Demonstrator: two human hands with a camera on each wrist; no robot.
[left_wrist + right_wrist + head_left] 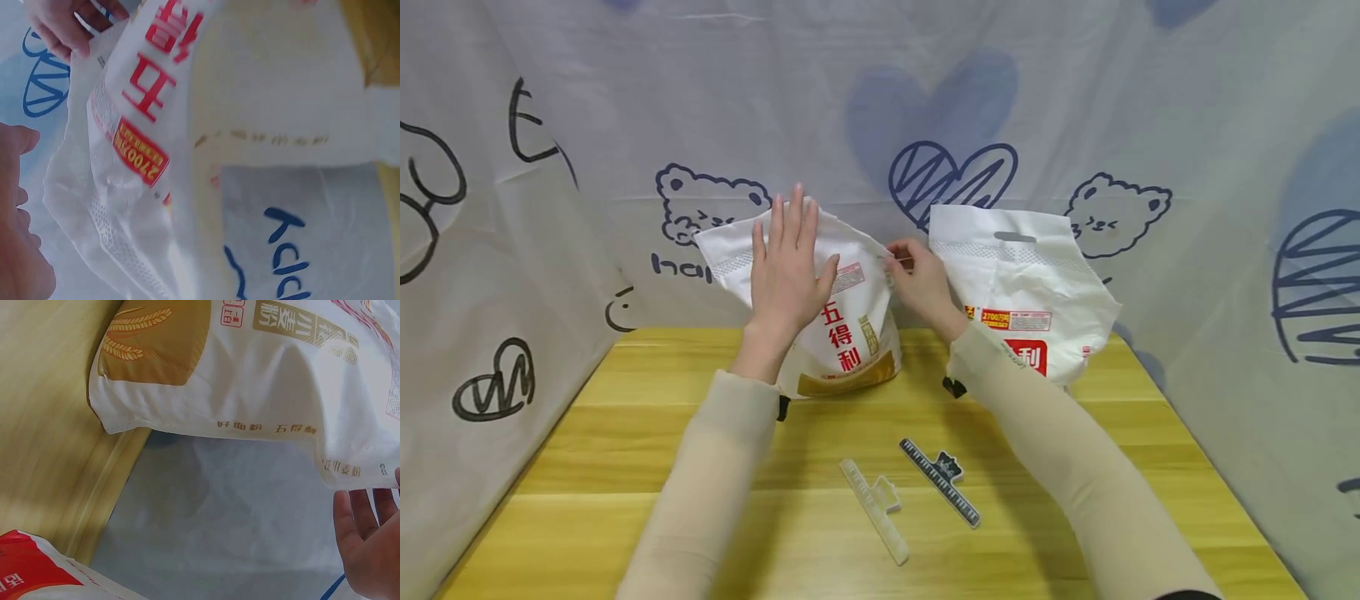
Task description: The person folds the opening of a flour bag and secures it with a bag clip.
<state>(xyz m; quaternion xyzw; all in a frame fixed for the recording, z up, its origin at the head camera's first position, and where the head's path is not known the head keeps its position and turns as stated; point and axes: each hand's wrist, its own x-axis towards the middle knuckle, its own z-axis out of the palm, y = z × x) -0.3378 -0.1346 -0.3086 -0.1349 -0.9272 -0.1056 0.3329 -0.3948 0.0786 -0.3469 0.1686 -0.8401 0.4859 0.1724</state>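
Observation:
A white flour bag [872, 337] with red characters and a gold base panel stands at the back of the table, its top spread wide. My left hand [786, 271], fingers straight, lies flat against the bag's upper front. At the bag's upper right edge, my right hand [921, 279] pinches the material between thumb and fingers. In the right wrist view, the fingers [359, 515] are right at the edge of the bag [262, 394]. The left wrist view has the left hand [22, 219] beside the bag's top, with the right hand [72, 25] farther off.
To the right stands a second white flour bag [1033, 279] with a handle slot, partly behind the right forearm. On the wooden table [647, 450] lie a white long clip [871, 510] and a black one [936, 479] with piano-key markings. A printed curtain [820, 100] hangs behind.

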